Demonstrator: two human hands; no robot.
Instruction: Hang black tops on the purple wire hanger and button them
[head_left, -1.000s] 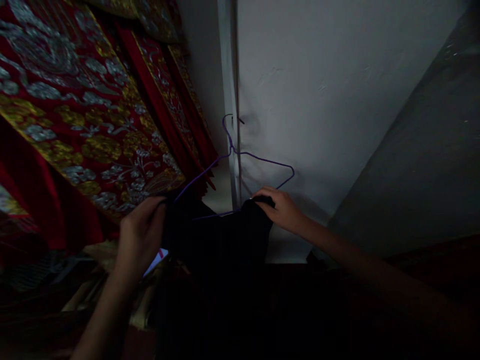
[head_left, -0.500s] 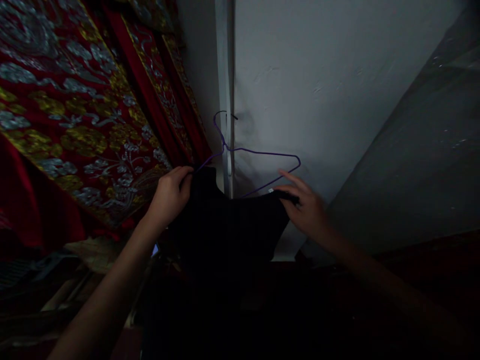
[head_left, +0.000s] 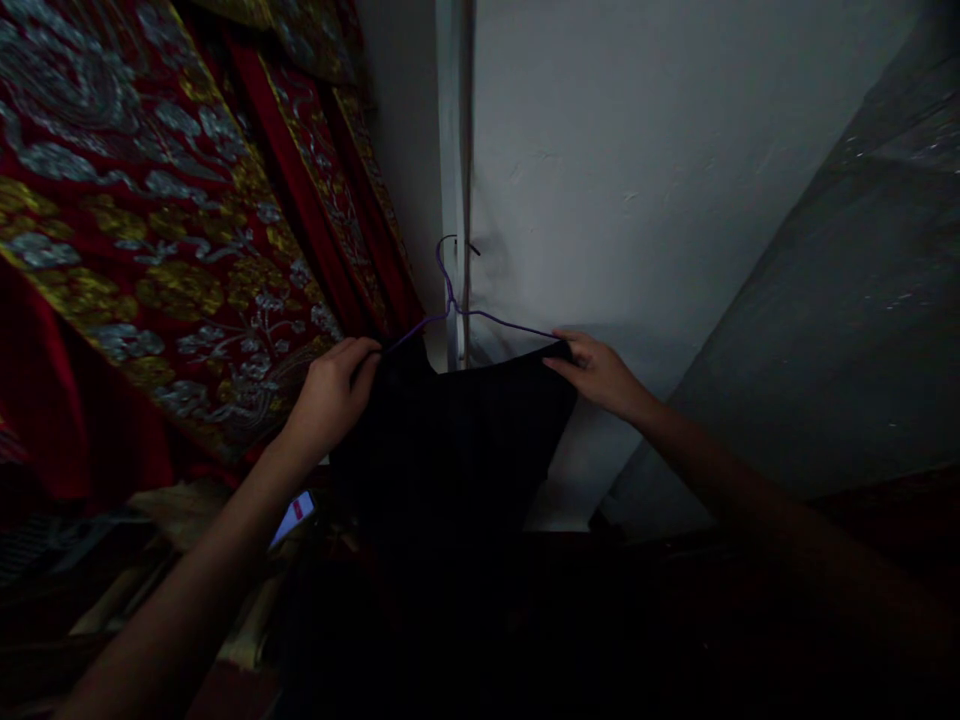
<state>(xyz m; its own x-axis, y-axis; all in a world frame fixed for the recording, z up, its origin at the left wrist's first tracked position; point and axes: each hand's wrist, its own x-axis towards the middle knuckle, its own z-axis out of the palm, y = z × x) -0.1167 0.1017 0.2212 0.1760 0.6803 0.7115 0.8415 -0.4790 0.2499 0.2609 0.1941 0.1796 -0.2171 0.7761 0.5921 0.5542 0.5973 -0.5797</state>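
Observation:
A purple wire hanger hangs by its hook at a pale vertical strip on the wall. Below it spreads a black garment, too dark to show its exact kind. My left hand pinches the garment's left shoulder around the hanger's left arm. At the other end, my right hand is closed on the right shoulder, fingertips against the tip of the hanger's right arm. The hanger's lower bar is hidden by the cloth.
Red fabric with gold and silver embroidery drapes down the left side. A lit phone screen shows beneath my left forearm. The pale vertical strip runs up the white wall, and a grey sheet-like surface slants at right.
My right hand has moved up with the garment's right shoulder, which now covers the hanger's right end. That end was bare before. My left hand keeps its hold.

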